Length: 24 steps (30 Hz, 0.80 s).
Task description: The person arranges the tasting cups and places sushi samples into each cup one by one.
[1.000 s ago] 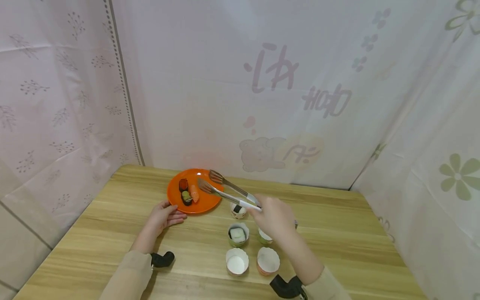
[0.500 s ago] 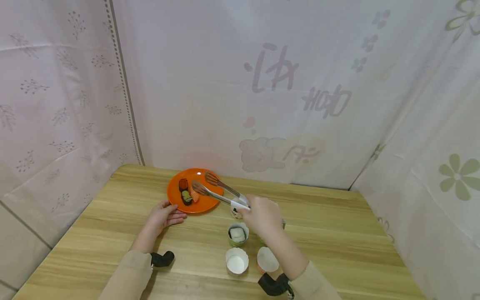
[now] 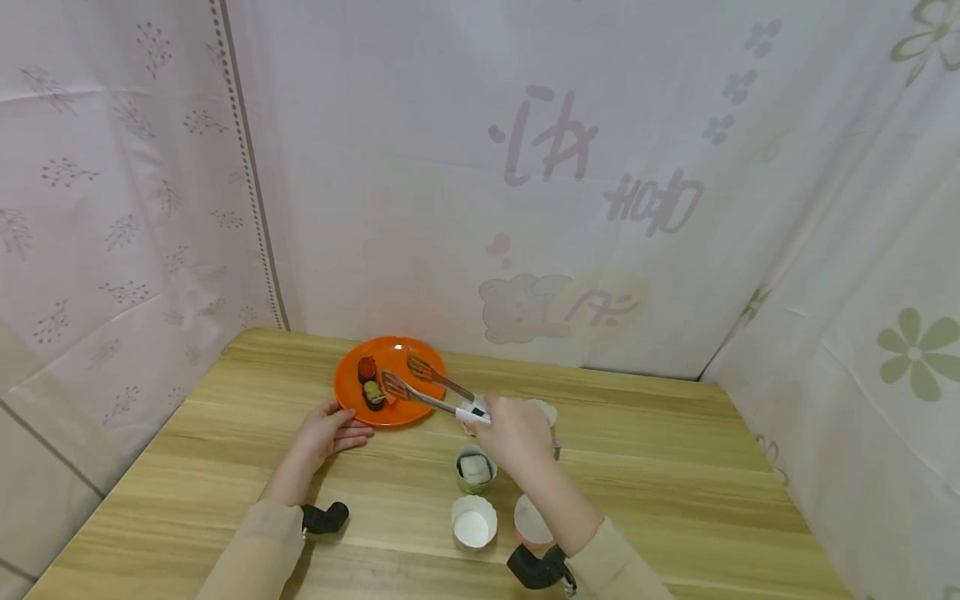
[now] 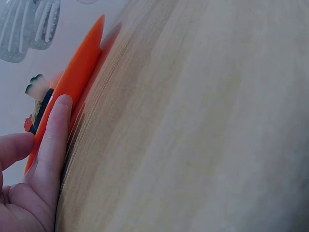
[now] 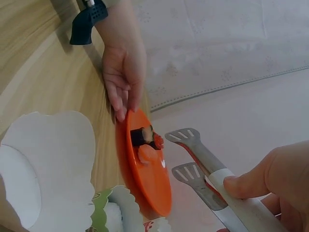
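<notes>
"Tongs (image 5: 205, 153) first: where are they, and who has them?"

"They're above the orange plate (image 3: 347, 387), spread apart with nothing between the tips. The right hand (image 3: 517, 433) is curled around the handles, thumb along one side, perhaps to set the gap by squeezing."

"And the left hand (image 3: 324, 433)?"

"It pinches the plate's near edge: thumb at the rim, finger against the underside, gap no wider than the plate. I'd guess that's to stop it sliding on the desk (image 3: 675, 467), since it looks smooth."

"What's on the plate?"

"Sushi: a red-topped roll (image 3: 367, 369), a green-topped roll (image 3: 372, 394) touching or just beside it, and a salmon piece (image 5: 147, 153), grouped towards the left, possibly leaving room on the right."

"Materials?"

"Plate glossy and round, probably plastic. The tongs have slotted grey heads, apparently metal, and pale handles. Nearby paper cups have wavy rims; one cup (image 3: 474, 527) shows a bare white inside, another holds a white piece with a dark edge (image 3: 475, 471)."
</notes>
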Motion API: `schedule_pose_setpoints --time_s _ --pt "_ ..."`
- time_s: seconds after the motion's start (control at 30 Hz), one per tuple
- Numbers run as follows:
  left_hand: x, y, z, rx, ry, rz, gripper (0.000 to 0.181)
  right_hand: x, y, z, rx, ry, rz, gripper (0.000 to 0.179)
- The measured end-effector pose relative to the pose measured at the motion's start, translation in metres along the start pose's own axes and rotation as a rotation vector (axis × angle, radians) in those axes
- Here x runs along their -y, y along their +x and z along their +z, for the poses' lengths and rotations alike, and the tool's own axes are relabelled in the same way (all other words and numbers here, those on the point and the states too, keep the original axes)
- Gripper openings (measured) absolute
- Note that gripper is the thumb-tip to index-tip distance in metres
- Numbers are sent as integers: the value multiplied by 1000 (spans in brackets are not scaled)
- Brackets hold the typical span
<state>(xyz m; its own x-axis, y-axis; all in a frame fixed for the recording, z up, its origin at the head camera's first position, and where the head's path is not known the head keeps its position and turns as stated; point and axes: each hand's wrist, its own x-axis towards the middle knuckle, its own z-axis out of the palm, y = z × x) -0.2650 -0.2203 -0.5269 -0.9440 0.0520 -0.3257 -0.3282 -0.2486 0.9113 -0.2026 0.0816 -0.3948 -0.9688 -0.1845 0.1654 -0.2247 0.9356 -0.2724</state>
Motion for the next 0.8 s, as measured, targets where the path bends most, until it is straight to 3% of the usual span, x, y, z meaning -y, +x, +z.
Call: schedule_pose_setpoints --time_s 0.17,0.43,0.8 --pt "-1 -1 -1 14 -8 5 46 -1 2 5 -10 -25 -4 47" --pt "-3 -3 0 21 -11 5 47 -1 5 13 52 -14 33 41" --pt "-2 -4 1 27 -5 20 46 0 6 17 73 -30 47 36"
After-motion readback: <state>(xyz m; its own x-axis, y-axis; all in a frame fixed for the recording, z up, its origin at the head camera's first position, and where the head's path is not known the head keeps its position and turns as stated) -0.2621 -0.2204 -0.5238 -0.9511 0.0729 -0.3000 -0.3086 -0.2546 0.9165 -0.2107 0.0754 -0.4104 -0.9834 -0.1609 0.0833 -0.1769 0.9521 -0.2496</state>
